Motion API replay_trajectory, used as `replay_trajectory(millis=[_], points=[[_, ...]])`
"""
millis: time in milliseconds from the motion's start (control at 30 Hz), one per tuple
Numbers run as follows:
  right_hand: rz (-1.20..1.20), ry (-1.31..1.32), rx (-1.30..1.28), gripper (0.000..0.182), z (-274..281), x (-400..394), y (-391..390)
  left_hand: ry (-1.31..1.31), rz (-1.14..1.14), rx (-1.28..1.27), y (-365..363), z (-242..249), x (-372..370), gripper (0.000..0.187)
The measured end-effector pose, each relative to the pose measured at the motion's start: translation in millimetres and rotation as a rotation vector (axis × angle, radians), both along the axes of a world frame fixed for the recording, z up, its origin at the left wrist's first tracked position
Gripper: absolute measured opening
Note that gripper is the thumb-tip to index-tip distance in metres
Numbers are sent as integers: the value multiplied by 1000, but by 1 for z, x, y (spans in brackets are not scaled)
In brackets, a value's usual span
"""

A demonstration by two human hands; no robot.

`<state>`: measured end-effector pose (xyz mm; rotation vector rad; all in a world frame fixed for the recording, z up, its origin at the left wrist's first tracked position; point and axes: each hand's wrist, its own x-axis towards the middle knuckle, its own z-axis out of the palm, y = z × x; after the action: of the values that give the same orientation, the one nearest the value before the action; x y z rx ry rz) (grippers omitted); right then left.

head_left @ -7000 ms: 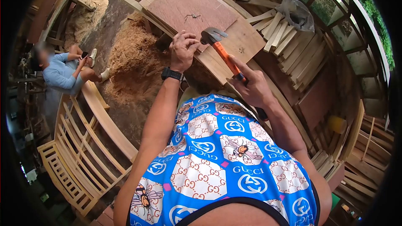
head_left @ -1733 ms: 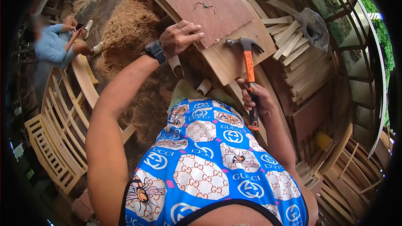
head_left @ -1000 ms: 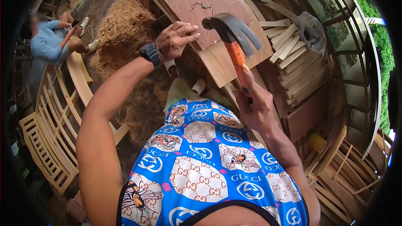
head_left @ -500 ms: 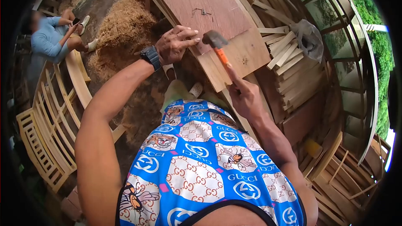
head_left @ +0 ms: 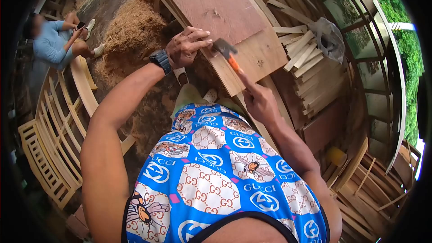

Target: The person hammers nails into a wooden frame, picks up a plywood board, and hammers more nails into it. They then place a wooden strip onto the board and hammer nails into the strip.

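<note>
In the head view my right hand (head_left: 261, 103) is wrapped round the orange handle of a hammer (head_left: 227, 49). The dark hammer head is over the left edge of a wooden board (head_left: 261, 56), close to the fingertips of my left hand (head_left: 188, 46). My left hand, with a black watch on the wrist, is at that edge with its fingers bent; whether it pinches something small is too small to tell. A reddish plywood sheet (head_left: 211, 0) lies on the board, with a few small dark pieces (head_left: 216, 13) on it.
A seated person (head_left: 54, 40) holds a phone at the upper left, near a sawdust heap (head_left: 135, 22). Slatted wooden frames (head_left: 49, 157) stand at the left. Stacked wood strips (head_left: 319, 81) and a clear plastic bag (head_left: 327, 40) are on the right.
The hammer head has moved left and slightly down, closer to my left fingertips. My right hand has moved with it, and the view has shifted slightly.
</note>
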<state>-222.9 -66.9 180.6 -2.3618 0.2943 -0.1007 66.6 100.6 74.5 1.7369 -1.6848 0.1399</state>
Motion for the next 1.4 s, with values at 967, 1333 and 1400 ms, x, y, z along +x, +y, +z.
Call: replay_trajectory(millis=[967,1333,1400], points=[[-639,-5,-106,69,-57,-45,-11,-19,33,143,5,15,-95,51],[-597,-144,-123,50,-81,-93,-28,344,-119,163,0,34,-107,42],[-750,-221,-165,40,-68,-107,-65,383,-124,175,-8,41,-110,42]])
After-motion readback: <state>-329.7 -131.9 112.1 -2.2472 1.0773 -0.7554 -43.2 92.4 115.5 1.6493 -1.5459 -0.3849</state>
